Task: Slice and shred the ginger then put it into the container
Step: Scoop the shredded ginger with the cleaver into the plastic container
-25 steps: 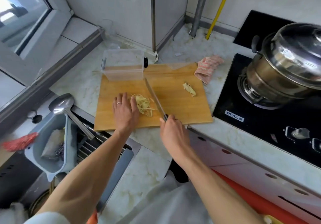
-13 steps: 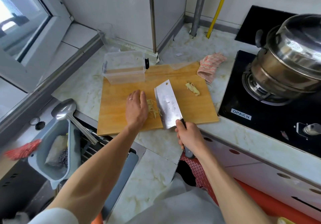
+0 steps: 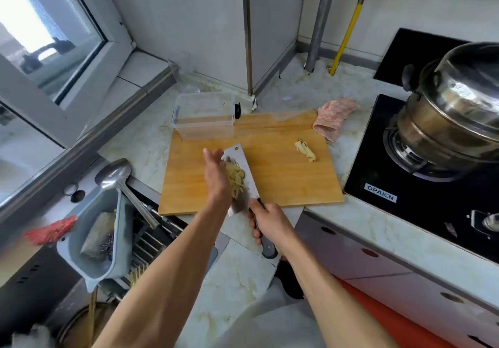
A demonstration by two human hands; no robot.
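Head view: I see the cleaver now lifted flat, carrying the shredded ginger; right hand grips its handle, left hand with straight fingers steadies the shreds.

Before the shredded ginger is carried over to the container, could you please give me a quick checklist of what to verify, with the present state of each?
1. Shredded ginger piled on the flat of the cleaver blade: ok.
2. Left hand set against the side of the pile to steady it: ok.
3. Right hand gripping the cleaver handle: ok.
4. Container open, no lid on it, standing at the far left corner of the cutting board: ok.
5. All ginger shredded: not ok, an uncut piece of ginger lies on the board's right side.
6. Stray shreds left under the blade: cannot tell.
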